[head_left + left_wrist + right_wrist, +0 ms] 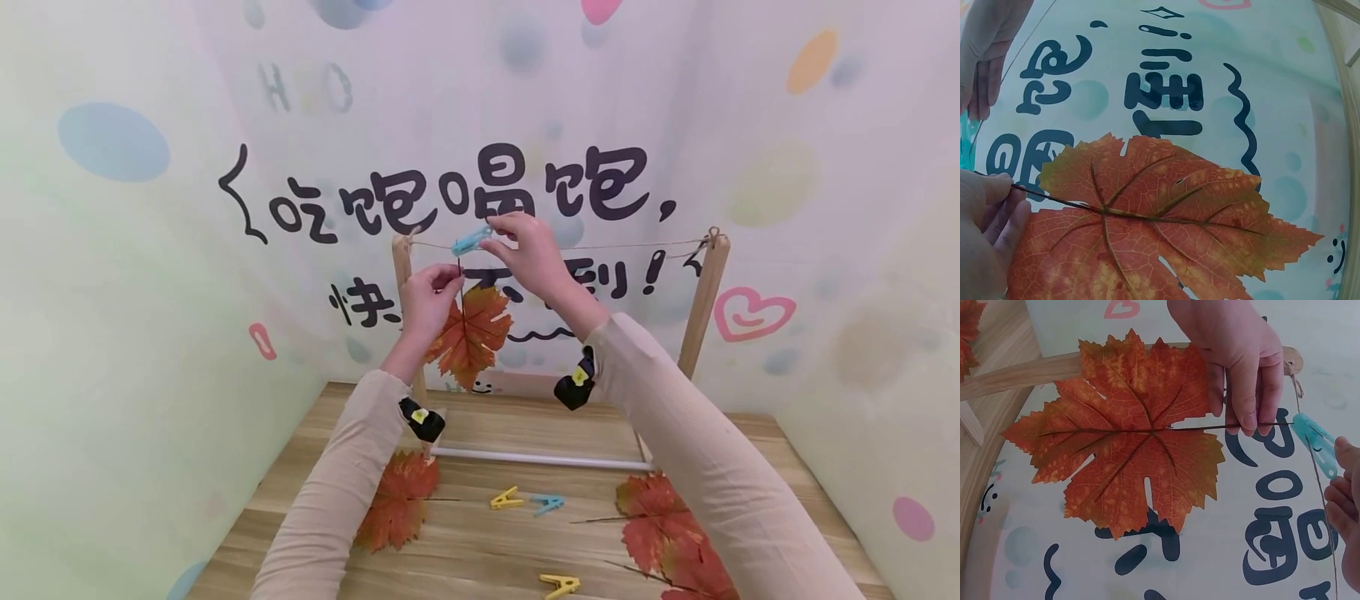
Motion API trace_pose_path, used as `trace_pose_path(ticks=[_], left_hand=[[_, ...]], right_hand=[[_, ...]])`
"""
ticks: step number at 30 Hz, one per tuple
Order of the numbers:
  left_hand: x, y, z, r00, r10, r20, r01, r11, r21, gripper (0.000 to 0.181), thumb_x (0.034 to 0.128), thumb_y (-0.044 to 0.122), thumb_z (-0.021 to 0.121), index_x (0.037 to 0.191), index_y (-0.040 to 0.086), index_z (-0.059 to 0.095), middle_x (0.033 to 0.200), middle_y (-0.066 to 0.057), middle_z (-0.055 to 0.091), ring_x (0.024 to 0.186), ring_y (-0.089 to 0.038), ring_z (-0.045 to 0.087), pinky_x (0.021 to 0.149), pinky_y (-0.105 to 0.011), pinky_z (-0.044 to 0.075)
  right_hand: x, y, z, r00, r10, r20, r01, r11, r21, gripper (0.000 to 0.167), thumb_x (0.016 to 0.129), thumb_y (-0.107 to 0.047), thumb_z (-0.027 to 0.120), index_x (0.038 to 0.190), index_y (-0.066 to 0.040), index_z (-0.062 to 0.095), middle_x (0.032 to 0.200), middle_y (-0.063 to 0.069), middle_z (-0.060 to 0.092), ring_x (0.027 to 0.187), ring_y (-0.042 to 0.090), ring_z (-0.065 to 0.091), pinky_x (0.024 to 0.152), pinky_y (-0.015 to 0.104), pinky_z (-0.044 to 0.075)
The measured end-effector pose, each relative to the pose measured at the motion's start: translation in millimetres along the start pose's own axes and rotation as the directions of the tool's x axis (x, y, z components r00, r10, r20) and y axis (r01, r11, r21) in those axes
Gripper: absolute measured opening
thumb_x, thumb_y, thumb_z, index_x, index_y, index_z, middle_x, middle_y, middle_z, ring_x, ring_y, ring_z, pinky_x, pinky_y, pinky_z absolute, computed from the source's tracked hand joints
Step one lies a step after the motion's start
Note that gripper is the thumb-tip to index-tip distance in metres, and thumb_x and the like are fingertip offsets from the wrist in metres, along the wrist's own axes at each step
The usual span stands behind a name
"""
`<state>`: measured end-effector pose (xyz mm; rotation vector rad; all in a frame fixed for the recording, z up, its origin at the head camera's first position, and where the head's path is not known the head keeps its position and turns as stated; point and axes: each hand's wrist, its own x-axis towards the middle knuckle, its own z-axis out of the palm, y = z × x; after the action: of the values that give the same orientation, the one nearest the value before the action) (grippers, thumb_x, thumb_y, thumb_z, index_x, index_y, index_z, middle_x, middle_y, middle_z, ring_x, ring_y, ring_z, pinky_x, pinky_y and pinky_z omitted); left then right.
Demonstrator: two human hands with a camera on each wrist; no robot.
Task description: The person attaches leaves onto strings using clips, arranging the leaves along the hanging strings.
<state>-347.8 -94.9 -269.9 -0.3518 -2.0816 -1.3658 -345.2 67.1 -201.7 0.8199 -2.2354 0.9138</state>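
My left hand (pixel 429 302) pinches the thin dark stem of an orange-red artificial maple leaf (pixel 474 337), which hangs below the fingers. A light blue clothespin (pixel 469 242) is pinched by its handle end between the thumb and fingers of my right hand (pixel 531 257). In the right wrist view, the jaw end of that clothespin (pixel 1311 440) meets the tip of the leaf's stem (pixel 1210 427) at the twine (pixel 1322 487). Whether it clamps both firmly I cannot tell. The left wrist view shows the leaf (pixel 1147 219) large, with the right hand (pixel 988 59) at upper left.
A wooden frame (pixel 703 300) holds the twine between two posts, with a white bar (pixel 540 458) low down. On the wooden table (pixel 465 567) lie yellow clothespins (pixel 506 498), another blue clothespin (pixel 548 503) and more maple leaves (pixel 401 500). A printed cloth hangs behind.
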Motion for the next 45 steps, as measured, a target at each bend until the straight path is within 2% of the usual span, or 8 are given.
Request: trace_pose_path(ticks=[8,15,20,26,33,38,42,45], left_hand=[[-2.5,-0.7,-1.2,1.0,0.003,0.003,-0.003,1.0,-0.026,0.015,0.0818,0.004,0.065,0.093,-0.005,0.067,0.091,-0.017,0.067,0.081,-0.025,0.065,0.075,-0.031,0.052],[-5.1,-2.6,-2.0,1.0,0.011,0.024,-0.009,0.998,-0.058,0.016,0.0813,0.001,0.065,0.094,-0.009,0.066,0.091,-0.019,0.067,0.081,-0.027,0.064,0.074,-0.033,0.052],[-7.6,-3.6,-3.5,1.0,0.015,0.027,-0.013,0.998,-0.064,0.016,0.081,0.001,0.065,0.095,-0.007,0.067,0.092,-0.019,0.067,0.082,-0.027,0.064,0.075,-0.033,0.052],[-12.8,-3.5,-8.3,0.999,0.036,-0.004,-0.036,0.998,-0.058,0.019,0.081,0.004,0.066,0.098,-0.003,0.067,0.093,-0.016,0.067,0.082,-0.024,0.064,0.074,-0.032,0.052],[-20.2,1.3,-13.7,0.994,0.098,-0.044,-0.101,0.992,-0.082,0.019,0.0805,0.001,0.066,0.099,-0.003,0.067,0.093,-0.016,0.067,0.082,-0.023,0.064,0.074,-0.03,0.052],[-29.1,1.8,-16.6,0.991,0.132,-0.009,-0.132,0.989,-0.067,0.02,0.0798,0.0,0.066,0.099,-0.004,0.066,0.095,-0.016,0.067,0.083,-0.024,0.064,0.074,-0.029,0.052],[-39.4,1.7,-19.2,0.99,0.138,0.042,-0.135,0.989,-0.056,0.022,0.0792,0.001,0.067,0.1,-0.004,0.065,0.096,-0.017,0.067,0.084,-0.024,0.064,0.075,-0.03,0.052],[-47.4,-0.4,-20.3,0.988,0.134,0.077,-0.131,0.99,-0.05,0.022,0.0785,0.002,0.068,0.1,-0.004,0.065,0.095,-0.016,0.067,0.084,-0.024,0.064,0.075,-0.03,0.052]], right_hand=[[-13.3,-2,-9,0.995,-0.094,-0.024,0.094,0.995,-0.013,0.039,0.08,-0.013,0.069,0.114,0.003,0.06,0.106,0.016,0.063,0.097,0.025,0.058,0.086,0.033,0.047],[-32.0,0,-17,0.992,-0.123,-0.012,0.122,0.992,-0.027,0.043,0.078,-0.014,0.071,0.117,0.001,0.059,0.112,0.015,0.061,0.102,0.024,0.057,0.087,0.034,0.045],[-45.4,4,-24,0.989,-0.144,-0.018,0.143,0.989,-0.047,0.044,0.076,-0.013,0.073,0.115,0.001,0.059,0.11,0.015,0.063,0.1,0.024,0.058,0.086,0.034,0.046],[-63.2,11,-32,0.988,-0.156,0.001,0.155,0.986,-0.055,0.044,0.074,-0.012,0.075,0.113,0.002,0.06,0.107,0.016,0.063,0.096,0.025,0.059,0.082,0.037,0.047],[-87.7,23,-38,0.988,-0.149,0.032,0.151,0.987,-0.064,0.045,0.072,-0.012,0.076,0.112,0.003,0.06,0.108,0.015,0.063,0.098,0.025,0.059,0.086,0.038,0.046],[-105.8,29,-39,0.985,-0.162,0.053,0.166,0.984,-0.062,0.045,0.072,-0.011,0.076,0.112,0.004,0.06,0.109,0.017,0.063,0.098,0.027,0.059,0.083,0.04,0.048],[-121.0,33,-38,0.979,-0.194,0.067,0.198,0.978,-0.059,0.046,0.071,-0.012,0.077,0.111,0.004,0.06,0.11,0.017,0.063,0.1,0.027,0.059,0.083,0.039,0.048],[-133.9,36,-38,0.979,-0.185,0.08,0.19,0.98,-0.054,0.047,0.071,-0.012,0.077,0.112,0.004,0.06,0.11,0.016,0.062,0.101,0.027,0.059,0.084,0.039,0.048]])
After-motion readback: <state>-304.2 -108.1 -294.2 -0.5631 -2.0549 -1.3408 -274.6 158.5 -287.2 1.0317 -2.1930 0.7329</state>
